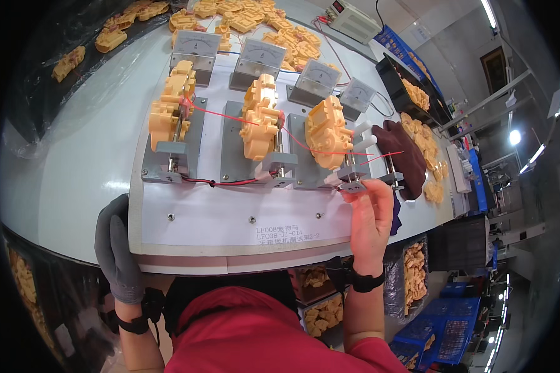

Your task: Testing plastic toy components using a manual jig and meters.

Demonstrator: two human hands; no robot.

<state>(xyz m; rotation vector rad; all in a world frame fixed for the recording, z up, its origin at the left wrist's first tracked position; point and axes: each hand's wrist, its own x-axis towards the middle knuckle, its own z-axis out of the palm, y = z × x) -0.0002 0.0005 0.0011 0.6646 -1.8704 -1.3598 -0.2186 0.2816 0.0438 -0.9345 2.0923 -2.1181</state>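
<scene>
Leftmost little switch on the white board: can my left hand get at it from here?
Likely yes: your gloved left hand is beside the left edge of the board, near that switch, and nothing visible stands between them.

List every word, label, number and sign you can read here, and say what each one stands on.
Wording is described, not copied.
White board, near its front edge: dark print in several lines, mixing characters, letters and numbers.
Four panel meters: dial markings on each face; the scale figures are too small to read.
Grey-white power box: red display digits, too small to read.
Anything further back is too small or blurred to read.
</scene>
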